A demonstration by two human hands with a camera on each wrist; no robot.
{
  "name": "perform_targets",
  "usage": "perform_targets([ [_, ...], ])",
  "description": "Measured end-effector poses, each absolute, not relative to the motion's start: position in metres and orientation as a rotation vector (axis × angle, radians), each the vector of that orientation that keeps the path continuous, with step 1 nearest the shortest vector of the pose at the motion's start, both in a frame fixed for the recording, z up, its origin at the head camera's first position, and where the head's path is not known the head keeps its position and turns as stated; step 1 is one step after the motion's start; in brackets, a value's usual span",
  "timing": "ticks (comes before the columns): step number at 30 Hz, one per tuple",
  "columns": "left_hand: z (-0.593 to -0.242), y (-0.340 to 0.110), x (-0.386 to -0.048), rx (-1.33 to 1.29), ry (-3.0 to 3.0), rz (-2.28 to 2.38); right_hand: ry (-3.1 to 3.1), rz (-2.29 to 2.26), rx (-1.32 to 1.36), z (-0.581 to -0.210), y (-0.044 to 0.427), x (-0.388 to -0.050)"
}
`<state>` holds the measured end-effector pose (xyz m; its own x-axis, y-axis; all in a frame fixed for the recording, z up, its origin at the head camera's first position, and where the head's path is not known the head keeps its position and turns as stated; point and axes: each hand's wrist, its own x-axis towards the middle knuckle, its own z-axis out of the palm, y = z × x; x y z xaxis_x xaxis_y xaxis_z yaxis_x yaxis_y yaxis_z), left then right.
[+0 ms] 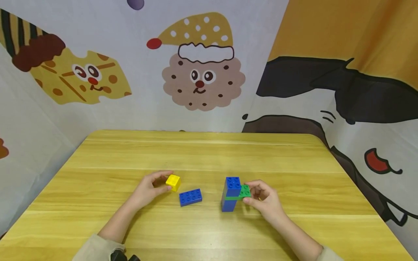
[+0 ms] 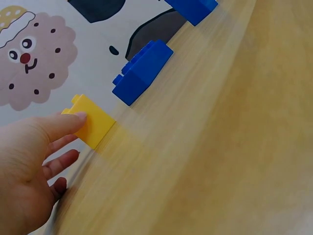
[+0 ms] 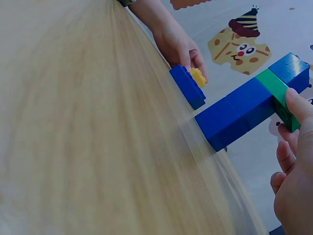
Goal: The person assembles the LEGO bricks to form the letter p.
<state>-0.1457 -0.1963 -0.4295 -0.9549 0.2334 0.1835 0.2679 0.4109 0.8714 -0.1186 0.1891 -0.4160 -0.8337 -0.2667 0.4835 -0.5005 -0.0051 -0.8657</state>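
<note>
My left hand (image 1: pixel 147 189) pinches a small yellow building brick (image 1: pixel 173 182) between thumb and fingers, at or close to the tabletop. Just right of it a longer blue brick (image 1: pixel 191 197) lies on the table, studs up, untouched. Farther right stands an upright tower of bricks: two blue bricks (image 3: pixel 238 113) at the bottom, a green brick (image 3: pixel 272 84) over them, and one blue brick (image 3: pixel 292 70) on top. The green brick juts out to the right of the tower. By that jutting end my right hand (image 1: pixel 266 201) holds it, thumb in front and fingers behind.
All of this is on a wooden table (image 1: pixel 209 152) with rounded far corners. Behind its far edge hangs a pale cloth (image 1: pixel 137 119) printed with cartoon figures. A dark object (image 1: pixel 119 255) sits at the left sleeve's cuff.
</note>
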Motion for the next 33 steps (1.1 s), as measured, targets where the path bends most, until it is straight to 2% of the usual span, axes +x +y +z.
perform_targets([
  [13,-0.429,-0.195,-0.146,-0.447,-2.570,-1.588,-2.099,1.949,0.804,-0.417,0.190,-0.118],
  [33,-0.403,-0.179,-0.138,-0.379,-2.494,-1.583,-2.091,1.956,0.802,-0.417,0.190,-0.118],
])
